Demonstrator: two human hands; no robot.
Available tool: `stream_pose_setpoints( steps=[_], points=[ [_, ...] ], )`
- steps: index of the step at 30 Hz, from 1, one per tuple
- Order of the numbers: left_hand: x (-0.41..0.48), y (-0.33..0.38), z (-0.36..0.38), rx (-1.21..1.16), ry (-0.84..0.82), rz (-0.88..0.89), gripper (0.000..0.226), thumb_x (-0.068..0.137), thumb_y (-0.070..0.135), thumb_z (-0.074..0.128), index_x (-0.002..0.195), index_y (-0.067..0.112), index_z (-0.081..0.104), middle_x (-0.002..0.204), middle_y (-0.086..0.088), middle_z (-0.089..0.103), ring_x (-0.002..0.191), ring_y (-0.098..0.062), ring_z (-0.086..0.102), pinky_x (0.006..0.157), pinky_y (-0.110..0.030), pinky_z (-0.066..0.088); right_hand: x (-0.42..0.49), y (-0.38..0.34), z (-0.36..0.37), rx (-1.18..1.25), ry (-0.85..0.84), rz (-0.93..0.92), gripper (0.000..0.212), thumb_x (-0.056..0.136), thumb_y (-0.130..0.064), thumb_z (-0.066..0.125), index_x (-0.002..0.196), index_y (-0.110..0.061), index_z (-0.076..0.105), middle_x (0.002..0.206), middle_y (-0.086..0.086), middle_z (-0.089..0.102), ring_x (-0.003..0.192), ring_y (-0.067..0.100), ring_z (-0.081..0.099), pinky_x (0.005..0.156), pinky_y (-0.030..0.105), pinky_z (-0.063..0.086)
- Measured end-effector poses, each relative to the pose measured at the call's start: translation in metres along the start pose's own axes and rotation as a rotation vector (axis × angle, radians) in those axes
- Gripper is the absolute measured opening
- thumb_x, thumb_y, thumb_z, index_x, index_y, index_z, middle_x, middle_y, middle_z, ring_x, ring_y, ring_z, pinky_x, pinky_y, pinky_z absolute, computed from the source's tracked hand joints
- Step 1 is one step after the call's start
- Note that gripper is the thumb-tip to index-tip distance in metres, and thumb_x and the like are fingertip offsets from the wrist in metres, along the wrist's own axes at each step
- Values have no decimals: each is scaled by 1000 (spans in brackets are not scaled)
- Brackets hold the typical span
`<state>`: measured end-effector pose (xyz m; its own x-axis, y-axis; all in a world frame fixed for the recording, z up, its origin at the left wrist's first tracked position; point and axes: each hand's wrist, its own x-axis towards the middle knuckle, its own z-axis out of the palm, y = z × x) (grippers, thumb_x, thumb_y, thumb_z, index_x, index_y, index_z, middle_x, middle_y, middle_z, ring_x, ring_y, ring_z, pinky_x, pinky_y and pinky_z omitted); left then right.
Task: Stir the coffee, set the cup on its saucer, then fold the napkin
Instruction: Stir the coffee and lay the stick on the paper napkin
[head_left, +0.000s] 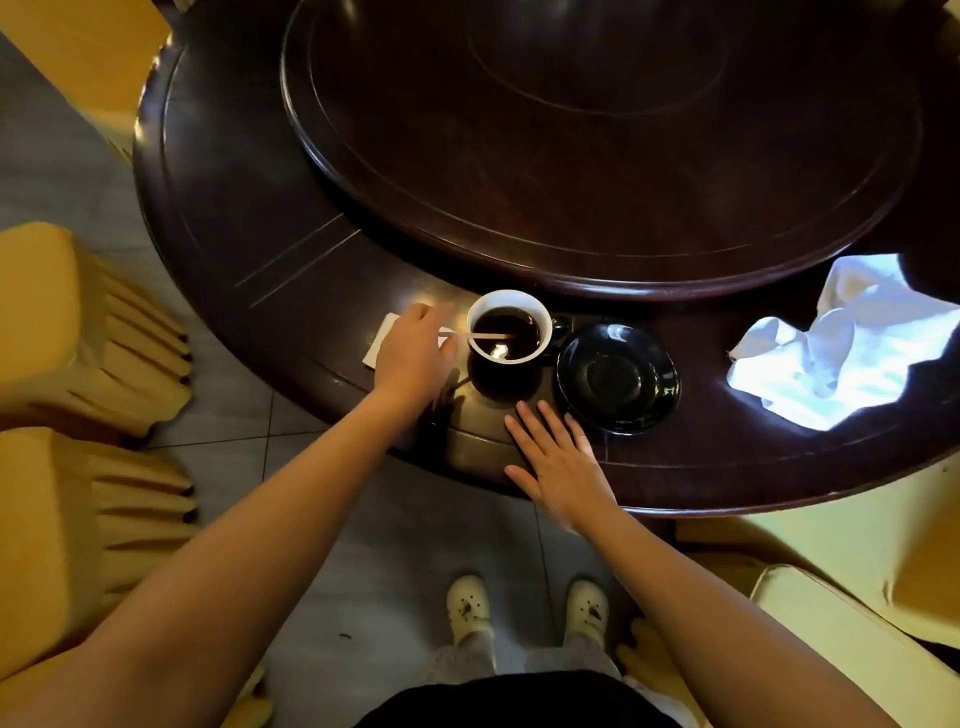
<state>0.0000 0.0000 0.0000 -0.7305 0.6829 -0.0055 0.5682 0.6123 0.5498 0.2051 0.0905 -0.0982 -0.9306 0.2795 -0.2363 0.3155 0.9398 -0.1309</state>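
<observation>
Shoes are seen nearest, on the tiled floor. Farther on, the right hand is laid flat on the near rim of the dark table, fingers straight and spread, nothing held; its fingertips lie near the black saucer. To the left, the left hand is closed round a pale stirrer, though the gripping fingertips are hidden behind the back of the hand. The stirrer's far end is dipped into the coffee in the cup, which stands on the table just right of that hand and just left of the saucer, not on it. The cup's handle is lost in shadow. A white slip of paper is half hidden under the left hand. Far right, the crumpled white napkin is washed out by glare, its upper corner swallowed by shadow. The turntable beyond is cut off by the top edge.
</observation>
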Motion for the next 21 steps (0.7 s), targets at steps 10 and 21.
stream_pose_setpoints(
  steps=[10, 21],
  points=[
    [13, 3, -19, 169, -37, 60, 21, 90, 13, 49, 93, 6, 69, 91, -13, 65, 83, -32, 58, 68, -35, 41, 0, 0, 0, -35, 11, 11, 64, 92, -57, 9, 147, -27, -2, 159, -4, -2, 145, 19, -10, 115, 40, -7],
    [1, -9, -56, 117, 90, 130, 17, 90, 13, 55, 95, 8, 71, 92, -11, 67, 81, -25, 60, 67, -30, 43, 1, -1, -1, -16, 20, 21, 64, 92, -58, 11, 147, -28, -1, 159, -4, -1, 145, 19, -7, 116, 40, -6]
  ],
)
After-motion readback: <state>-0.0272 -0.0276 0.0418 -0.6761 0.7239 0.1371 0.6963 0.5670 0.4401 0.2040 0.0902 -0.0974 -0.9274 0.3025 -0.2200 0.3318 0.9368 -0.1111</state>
